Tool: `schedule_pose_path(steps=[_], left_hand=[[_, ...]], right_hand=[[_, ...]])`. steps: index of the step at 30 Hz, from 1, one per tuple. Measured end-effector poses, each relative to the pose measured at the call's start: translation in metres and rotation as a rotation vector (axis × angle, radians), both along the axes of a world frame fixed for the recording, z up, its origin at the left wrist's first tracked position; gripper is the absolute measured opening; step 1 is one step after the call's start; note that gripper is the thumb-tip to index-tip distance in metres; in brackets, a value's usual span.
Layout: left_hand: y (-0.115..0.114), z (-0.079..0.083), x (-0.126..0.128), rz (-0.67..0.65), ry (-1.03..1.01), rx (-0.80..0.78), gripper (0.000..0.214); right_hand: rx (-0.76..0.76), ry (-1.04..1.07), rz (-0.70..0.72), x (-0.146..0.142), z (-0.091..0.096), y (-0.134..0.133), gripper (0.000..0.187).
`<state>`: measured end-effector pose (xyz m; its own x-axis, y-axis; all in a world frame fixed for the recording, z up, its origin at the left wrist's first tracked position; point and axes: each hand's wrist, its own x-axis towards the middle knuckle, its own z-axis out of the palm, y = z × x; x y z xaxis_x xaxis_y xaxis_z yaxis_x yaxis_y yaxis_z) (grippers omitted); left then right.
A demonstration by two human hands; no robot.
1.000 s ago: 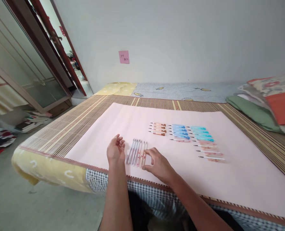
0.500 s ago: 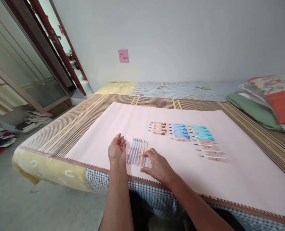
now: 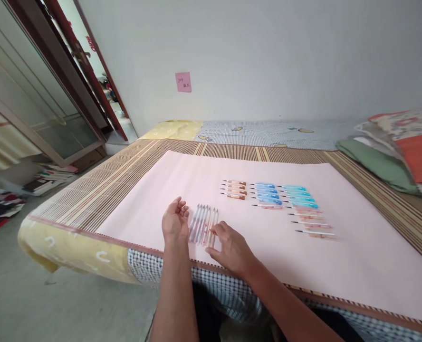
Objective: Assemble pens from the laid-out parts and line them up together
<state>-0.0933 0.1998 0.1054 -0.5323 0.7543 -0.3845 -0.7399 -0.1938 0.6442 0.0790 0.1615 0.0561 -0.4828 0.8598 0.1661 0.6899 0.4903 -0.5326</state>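
Observation:
Several clear pens with pinkish markings [image 3: 199, 225] lie side by side on a pink sheet [image 3: 150, 202], their tips pointing away from me. My left hand [image 3: 175, 221] rests just left of this row, palm turned inward, fingers loosely curled and holding nothing. At the row's right side is my right hand [image 3: 234, 249]; its thumb and index finger are apart and touch the rightmost pens, which stay flat on the sheet. Farther right lie short groups of brown pens [image 3: 234, 190], blue pens [image 3: 267, 193], turquoise pens [image 3: 298, 195] and pale pink pens [image 3: 312, 224].
The sheet lies over a striped mat [image 3: 107, 190] on a bed. Folded bedding [image 3: 378, 166] is piled at the right. Behind the bed stands a white wall with a pink note [image 3: 183, 82]. A sliding door [image 3: 36, 90] stands at the left.
My left hand has shifted slightly right, closer to the row of clear pens. My right hand has moved slightly left against the row's side. The other pens lie as before.

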Motion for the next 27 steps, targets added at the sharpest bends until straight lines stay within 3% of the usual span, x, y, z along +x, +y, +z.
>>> schedule_pose_path(steps=[9, 11, 14, 16, 18, 22, 27], left_hand=[[0.004, -0.004, 0.001, -0.028, 0.057, -0.028, 0.008], [0.003, -0.007, -0.001, -0.043, 0.222, -0.075, 0.010], [0.000, -0.012, -0.010, -0.123, 0.809, -0.261, 0.010], [-0.004, -0.014, -0.015, -0.236, 1.218, -0.432, 0.012], [-0.008, -0.015, -0.019, -0.376, 1.445, -0.560, 0.018], [-0.013, -0.017, -0.021, -0.568, 1.606, -0.623, 0.020], [-0.015, -0.017, -0.021, -0.621, 1.640, -0.631, 0.020]], right_hand=[[0.010, -0.105, 0.055, 0.001, 0.010, -0.004, 0.031], [0.005, -0.107, 0.064, 0.002, 0.009, -0.004, 0.032], [0.005, -0.094, 0.064, 0.003, 0.007, -0.003, 0.033], [-0.006, -0.073, 0.061, 0.003, 0.006, -0.001, 0.033], [-0.024, -0.050, 0.059, 0.004, 0.005, 0.000, 0.033], [-0.028, -0.045, 0.055, 0.005, 0.005, 0.001, 0.034], [-0.016, -0.059, 0.060, 0.004, 0.006, 0.001, 0.032]])
